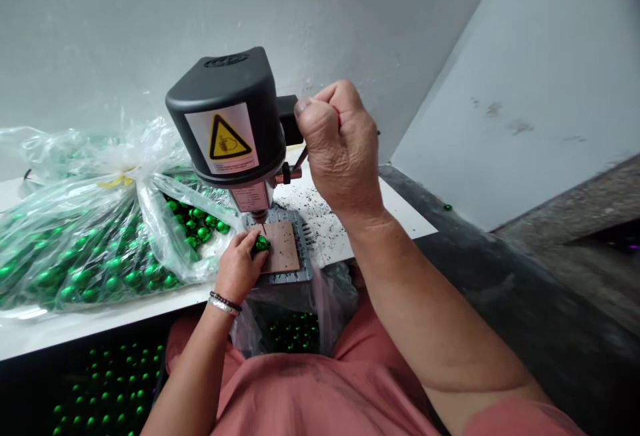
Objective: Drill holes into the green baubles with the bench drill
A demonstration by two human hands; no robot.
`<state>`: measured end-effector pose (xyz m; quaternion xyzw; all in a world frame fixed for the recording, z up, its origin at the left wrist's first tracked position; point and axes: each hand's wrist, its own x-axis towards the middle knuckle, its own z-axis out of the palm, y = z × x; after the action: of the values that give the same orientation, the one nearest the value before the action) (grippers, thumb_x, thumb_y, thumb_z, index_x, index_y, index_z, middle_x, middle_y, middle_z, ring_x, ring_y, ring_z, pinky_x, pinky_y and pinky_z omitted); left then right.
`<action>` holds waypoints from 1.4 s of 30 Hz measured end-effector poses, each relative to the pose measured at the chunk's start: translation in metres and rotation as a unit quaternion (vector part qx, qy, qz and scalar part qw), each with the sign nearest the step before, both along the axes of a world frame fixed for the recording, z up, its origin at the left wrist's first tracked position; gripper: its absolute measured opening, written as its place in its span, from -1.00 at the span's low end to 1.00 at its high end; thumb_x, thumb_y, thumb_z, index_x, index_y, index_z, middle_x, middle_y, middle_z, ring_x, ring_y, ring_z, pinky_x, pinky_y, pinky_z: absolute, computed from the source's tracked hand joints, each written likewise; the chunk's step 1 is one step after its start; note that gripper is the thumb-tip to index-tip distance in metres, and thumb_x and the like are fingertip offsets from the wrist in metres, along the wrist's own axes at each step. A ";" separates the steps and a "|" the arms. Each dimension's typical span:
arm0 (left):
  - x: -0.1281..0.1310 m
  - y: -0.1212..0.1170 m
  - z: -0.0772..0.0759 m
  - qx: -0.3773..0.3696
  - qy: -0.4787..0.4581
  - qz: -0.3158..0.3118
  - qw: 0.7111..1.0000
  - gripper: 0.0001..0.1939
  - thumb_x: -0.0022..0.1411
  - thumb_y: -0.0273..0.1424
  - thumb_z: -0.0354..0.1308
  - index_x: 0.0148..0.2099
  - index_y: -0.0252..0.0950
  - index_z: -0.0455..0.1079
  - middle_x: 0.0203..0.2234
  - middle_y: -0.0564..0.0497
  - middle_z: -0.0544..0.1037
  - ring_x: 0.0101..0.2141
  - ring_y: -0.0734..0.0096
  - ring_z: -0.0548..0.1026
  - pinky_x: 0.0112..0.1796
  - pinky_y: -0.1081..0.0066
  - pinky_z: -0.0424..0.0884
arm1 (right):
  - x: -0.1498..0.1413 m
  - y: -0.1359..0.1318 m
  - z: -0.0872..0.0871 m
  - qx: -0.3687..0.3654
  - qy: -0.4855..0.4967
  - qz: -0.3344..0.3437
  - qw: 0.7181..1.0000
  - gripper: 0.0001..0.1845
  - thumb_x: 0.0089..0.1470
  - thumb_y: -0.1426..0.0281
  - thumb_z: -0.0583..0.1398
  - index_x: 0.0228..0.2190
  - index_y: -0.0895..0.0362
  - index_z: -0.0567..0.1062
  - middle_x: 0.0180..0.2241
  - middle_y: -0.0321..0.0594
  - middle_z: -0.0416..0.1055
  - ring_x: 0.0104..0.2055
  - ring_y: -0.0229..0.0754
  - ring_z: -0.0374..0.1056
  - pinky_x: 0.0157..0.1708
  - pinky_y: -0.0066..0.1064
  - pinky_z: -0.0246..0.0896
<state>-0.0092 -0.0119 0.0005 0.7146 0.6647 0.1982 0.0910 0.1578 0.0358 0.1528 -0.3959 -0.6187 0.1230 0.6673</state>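
Observation:
My left hand [237, 264] pinches a shiny green ball [261, 243] just below the bit of a small black drill press [223, 109]. Beneath the ball lies a square wooden board [284, 247] on the machine's grey metal base [303, 249]. Raised at the machine's right side, my right hand [345, 146] is wrapped in a fist round the press's feed lever [303, 158]. Most of the lever is hidden by the fist. Whether the bit touches the ball I cannot tell.
A big clear plastic bag [150, 223] of green balls lies on the white table [407, 217] to the left. Dark shavings [320, 216] are scattered around the base. Another open bag [293, 329] of green balls is at my lap. One stray ball [448, 207] sits on the floor.

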 end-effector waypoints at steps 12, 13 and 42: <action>0.002 -0.006 0.001 -0.037 -0.026 -0.022 0.999 -0.50 0.19 -0.32 -0.02 0.16 -0.40 0.17 0.01 -0.22 0.41 -0.01 0.19 0.38 -0.01 0.24 0.29 | 0.000 -0.005 0.000 0.009 0.012 0.020 1.000 -0.73 0.05 0.25 0.05 -0.57 0.13 0.14 -0.62 -0.40 -0.01 -0.58 -0.44 0.00 -0.52 -0.56 -0.02; 0.001 -0.005 0.002 -0.045 -0.049 0.002 0.998 -0.49 0.16 -0.31 0.01 0.14 -0.38 0.20 0.00 -0.20 0.43 -0.02 0.20 0.39 -0.02 0.27 0.30 | 0.000 -0.005 0.000 0.009 0.013 0.021 1.000 -0.72 0.05 0.25 0.05 -0.57 0.13 0.15 -0.62 -0.40 -0.01 -0.57 -0.44 0.00 -0.52 -0.56 -0.02; 0.006 0.017 0.015 -0.134 -0.131 0.026 0.982 -0.51 -0.06 -0.29 0.23 -0.02 -0.22 0.42 -0.22 -0.01 0.55 -0.25 0.31 0.48 -0.23 0.40 0.33 | 0.006 -0.021 -0.003 -0.032 -0.038 -0.001 0.999 -0.77 0.01 0.28 0.06 -0.57 0.13 0.17 -0.65 -0.45 0.00 -0.59 -0.46 -0.08 -0.56 -0.55 -0.06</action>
<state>-0.0028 0.0049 0.0154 0.6463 0.6857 0.2019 0.2670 0.1639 0.0150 0.1498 -0.4219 -0.6389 0.1276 0.6305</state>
